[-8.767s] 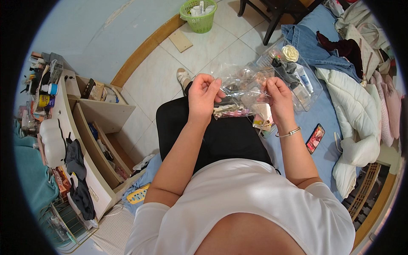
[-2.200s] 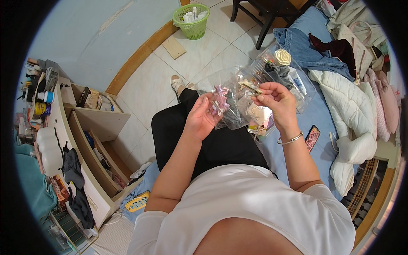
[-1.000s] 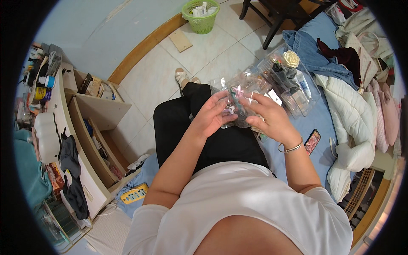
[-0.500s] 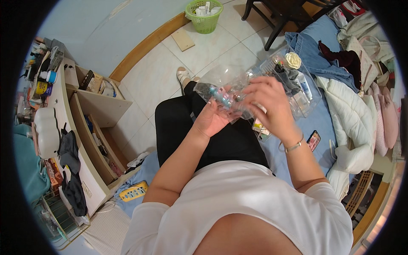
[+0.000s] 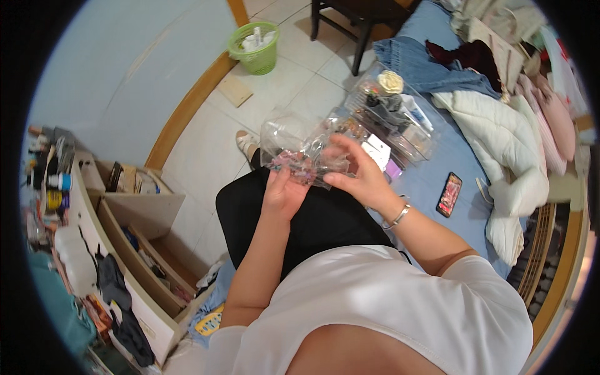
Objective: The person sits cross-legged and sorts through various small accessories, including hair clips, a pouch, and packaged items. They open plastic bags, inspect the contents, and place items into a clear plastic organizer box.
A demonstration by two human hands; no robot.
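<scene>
Over my black-clad lap, my left hand [image 5: 284, 195] is closed on the lower part of a clear plastic bag [image 5: 280, 132]. Small pink and pale blue items [image 5: 294, 165] show inside it, too blurred to name. On the bag's right side, my right hand [image 5: 361, 174] has its thumb and fingers around the crinkled plastic. Just past that hand, a clear plastic organizer [image 5: 425, 149] rests on the blue bed sheet, holding small accessories and a cream fabric flower [image 5: 390, 82]. A white card [image 5: 377, 151] and a purple piece [image 5: 393, 169] lie beside my right fingers.
A phone [image 5: 449, 195] lies on the sheet at right, near a white quilt [image 5: 494, 144] and jeans [image 5: 431, 65]. Open drawers [image 5: 140, 265] stand at left. A green waste basket [image 5: 257, 61], a flat board [image 5: 235, 91] and a dark chair [image 5: 359, 37] are beyond.
The bag and both hands have shifted left and slightly down in view, as the view itself turned. The bag's contents now look bunched and pinker; the white card and purple piece show beside my right hand.
</scene>
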